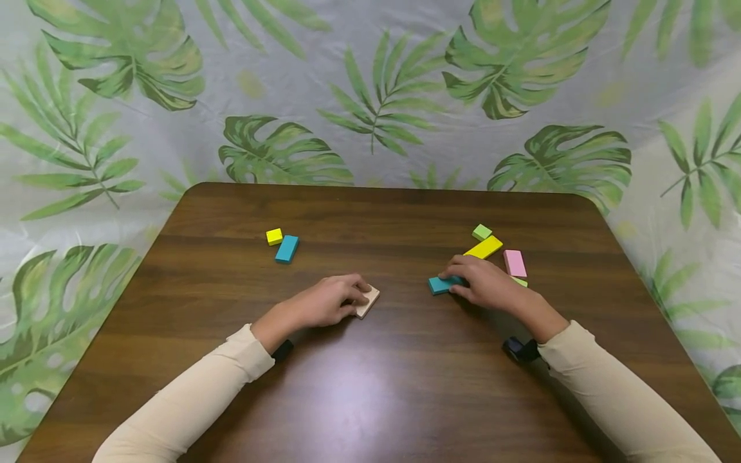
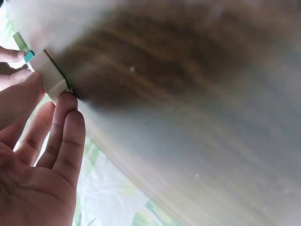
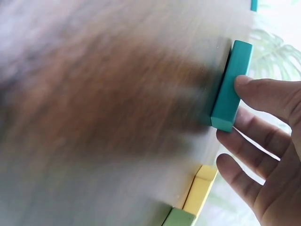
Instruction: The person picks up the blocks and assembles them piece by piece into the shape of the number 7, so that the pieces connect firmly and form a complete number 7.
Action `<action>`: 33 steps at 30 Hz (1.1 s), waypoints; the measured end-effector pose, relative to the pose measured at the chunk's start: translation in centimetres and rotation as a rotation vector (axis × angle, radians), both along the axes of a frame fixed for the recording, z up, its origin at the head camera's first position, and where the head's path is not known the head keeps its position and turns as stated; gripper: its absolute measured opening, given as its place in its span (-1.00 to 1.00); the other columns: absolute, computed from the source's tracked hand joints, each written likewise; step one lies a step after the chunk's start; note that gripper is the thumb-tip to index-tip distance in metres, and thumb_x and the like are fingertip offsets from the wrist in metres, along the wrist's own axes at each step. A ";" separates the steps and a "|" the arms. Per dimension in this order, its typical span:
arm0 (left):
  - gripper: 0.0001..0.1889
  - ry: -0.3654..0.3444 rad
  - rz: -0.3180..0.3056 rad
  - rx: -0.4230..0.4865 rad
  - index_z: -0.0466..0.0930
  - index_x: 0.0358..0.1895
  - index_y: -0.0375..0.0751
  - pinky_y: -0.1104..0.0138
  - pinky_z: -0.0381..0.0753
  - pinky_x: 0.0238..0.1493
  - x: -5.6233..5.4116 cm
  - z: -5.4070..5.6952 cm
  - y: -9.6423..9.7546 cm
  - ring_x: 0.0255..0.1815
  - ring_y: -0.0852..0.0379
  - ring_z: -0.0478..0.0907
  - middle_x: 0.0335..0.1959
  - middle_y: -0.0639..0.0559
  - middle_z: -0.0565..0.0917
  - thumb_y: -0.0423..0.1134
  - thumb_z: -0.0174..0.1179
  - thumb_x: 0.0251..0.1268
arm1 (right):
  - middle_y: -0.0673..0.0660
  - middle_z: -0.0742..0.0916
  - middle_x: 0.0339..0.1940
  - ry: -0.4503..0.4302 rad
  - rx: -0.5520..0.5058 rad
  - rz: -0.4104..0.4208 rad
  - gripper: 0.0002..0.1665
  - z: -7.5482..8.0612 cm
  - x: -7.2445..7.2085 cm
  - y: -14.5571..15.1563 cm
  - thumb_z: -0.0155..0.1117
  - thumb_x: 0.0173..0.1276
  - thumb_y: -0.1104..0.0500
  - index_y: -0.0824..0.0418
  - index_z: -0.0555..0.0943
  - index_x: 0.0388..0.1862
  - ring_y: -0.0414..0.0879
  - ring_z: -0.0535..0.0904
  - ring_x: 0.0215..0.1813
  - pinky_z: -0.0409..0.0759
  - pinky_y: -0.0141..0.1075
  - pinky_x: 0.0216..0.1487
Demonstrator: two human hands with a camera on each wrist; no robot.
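Between the thumb and fingers of my left hand (image 1: pixel 324 302) is a plain wooden block (image 1: pixel 369 300), low at the middle of the table. In the left wrist view the thumb lies along the side of that wooden block (image 2: pixel 48 70), with fingertips at its near end. My right hand (image 1: pixel 489 283) pinches a teal block (image 1: pixel 440 285) lying flat on the table. Seen from the right wrist, the thumb presses one long face of this teal block (image 3: pixel 231 89) and fingers lie behind it. A long yellow block (image 1: pixel 485 247) lies just beyond the right hand.
Right of the right hand lie a pink block (image 1: pixel 515 263) and a partly hidden green block (image 1: pixel 521 281). A small green block (image 1: pixel 482 232) sits behind the long yellow one. Farther left, a small yellow block (image 1: pixel 274 237) stands next to another teal block (image 1: pixel 287 249) on the brown table (image 1: pixel 359 218).
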State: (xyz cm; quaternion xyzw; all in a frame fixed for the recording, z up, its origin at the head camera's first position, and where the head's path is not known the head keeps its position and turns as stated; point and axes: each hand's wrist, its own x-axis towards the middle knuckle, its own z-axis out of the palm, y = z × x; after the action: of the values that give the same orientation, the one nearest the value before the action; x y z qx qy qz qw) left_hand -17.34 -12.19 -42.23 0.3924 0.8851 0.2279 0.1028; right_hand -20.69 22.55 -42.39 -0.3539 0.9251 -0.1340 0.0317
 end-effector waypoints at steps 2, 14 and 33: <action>-0.74 -0.012 0.010 -0.002 0.73 0.05 -0.21 0.18 0.63 0.15 0.2 -0.1 -0.2 0.19 0.00 0.61 0.20 -0.03 0.59 -0.34 0.27 0.33 | 0.13 0.69 -0.06 0.002 -0.004 0.008 -0.67 0.0 -0.1 -0.3 0.40 0.29 0.21 0.22 0.70 0.04 0.01 0.61 -0.02 0.63 -0.04 0.05; -0.75 -0.002 0.019 0.001 0.74 0.03 -0.21 0.20 0.64 0.10 1.3 -0.4 -0.8 0.13 0.02 0.63 0.15 -0.01 0.61 -0.34 0.29 0.31 | 0.15 0.69 -0.03 0.017 -0.009 0.080 -0.67 0.1 -1.6 -3.0 0.39 0.30 0.21 0.20 0.71 0.06 0.04 0.61 0.03 0.62 -0.04 0.12; -0.75 0.004 0.013 -0.008 0.73 0.05 -0.20 0.21 0.64 0.14 2.9 -0.1 -1.4 0.16 0.02 0.63 0.16 -0.01 0.60 -0.36 0.24 0.35 | 0.09 0.67 -0.02 0.006 0.063 0.200 -0.69 0.7 -2.4 -8.7 0.35 0.36 0.18 0.09 0.72 0.07 -0.05 0.61 -0.03 0.65 -0.14 0.01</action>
State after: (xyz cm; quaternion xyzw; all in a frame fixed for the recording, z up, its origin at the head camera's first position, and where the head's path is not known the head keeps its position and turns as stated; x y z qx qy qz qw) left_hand -14.42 -13.57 -42.37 0.3869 0.8887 0.2242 0.1012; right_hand -23.09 13.89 -41.70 -0.4436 0.8890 -0.0999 0.0535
